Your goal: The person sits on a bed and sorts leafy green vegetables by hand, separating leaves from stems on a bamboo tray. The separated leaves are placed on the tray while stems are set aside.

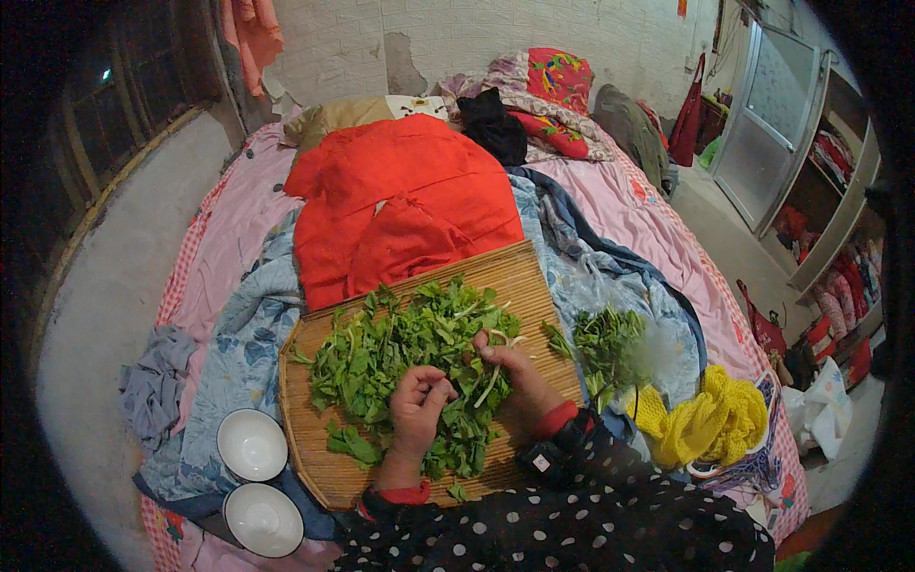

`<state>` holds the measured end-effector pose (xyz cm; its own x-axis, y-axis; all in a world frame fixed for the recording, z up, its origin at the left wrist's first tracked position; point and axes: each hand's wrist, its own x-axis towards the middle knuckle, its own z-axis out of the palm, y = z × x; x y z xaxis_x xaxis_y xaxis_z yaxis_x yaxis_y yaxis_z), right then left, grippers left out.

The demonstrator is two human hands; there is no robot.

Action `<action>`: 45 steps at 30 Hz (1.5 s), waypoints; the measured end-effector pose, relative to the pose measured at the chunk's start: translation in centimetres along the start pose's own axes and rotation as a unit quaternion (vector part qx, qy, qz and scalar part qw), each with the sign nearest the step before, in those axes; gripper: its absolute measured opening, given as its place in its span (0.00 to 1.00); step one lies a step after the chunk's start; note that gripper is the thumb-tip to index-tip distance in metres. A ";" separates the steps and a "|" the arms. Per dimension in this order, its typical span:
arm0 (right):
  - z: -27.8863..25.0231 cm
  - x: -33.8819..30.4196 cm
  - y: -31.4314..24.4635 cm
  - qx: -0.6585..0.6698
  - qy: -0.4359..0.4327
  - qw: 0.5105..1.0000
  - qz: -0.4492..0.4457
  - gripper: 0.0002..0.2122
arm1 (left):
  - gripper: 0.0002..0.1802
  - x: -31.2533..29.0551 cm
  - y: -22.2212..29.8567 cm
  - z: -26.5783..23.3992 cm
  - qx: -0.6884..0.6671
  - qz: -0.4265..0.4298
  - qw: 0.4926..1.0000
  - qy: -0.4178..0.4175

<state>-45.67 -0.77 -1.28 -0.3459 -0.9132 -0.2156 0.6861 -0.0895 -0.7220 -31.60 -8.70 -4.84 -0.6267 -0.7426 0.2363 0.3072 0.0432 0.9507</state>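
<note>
A woven bamboo tray [519,276] lies on the bed in front of me, heaped with green leafy vegetables [391,348]. My left hand [417,405] rests on the leaves with its fingers curled around a bit of green. My right hand [515,377] pinches a pale green stem [494,367] just above the heap. Both hands sit close together at the tray's near middle. My sleeves are dark with white dots and red cuffs.
Two white bowls [253,444] [263,520] stand left of the tray. A smaller bunch of greens [605,345] lies on a plastic bag to the right, beside a yellow mesh bag [710,424]. A red cloth [400,205] is spread behind the tray. Shelves stand at the far right.
</note>
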 end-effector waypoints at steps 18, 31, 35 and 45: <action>-0.7 0.6 0.4 -0.057 -0.016 0.998 -0.006 0.13 | 0.12 0.8 1.2 -3.2 0.556 0.134 0.820 0.037; -0.6 0.5 0.5 -0.070 -0.031 0.997 -0.013 0.10 | 0.09 0.7 1.0 -3.1 0.419 0.175 0.878 0.148; -1.6 1.4 0.9 -0.099 -0.067 0.993 -0.021 0.10 | 0.09 0.4 1.8 -2.4 0.331 0.197 0.914 0.127; -0.3 0.4 0.4 -0.151 -0.110 0.982 -0.029 0.14 | 0.09 -0.1 1.7 -1.2 0.131 0.150 0.980 0.006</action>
<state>-45.70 -1.03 -1.91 -0.2106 -0.9765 -0.0449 0.4374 -0.0531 -0.8977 -30.17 -9.37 -3.50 -0.5284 -0.6775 0.5116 0.2803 0.4296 0.8584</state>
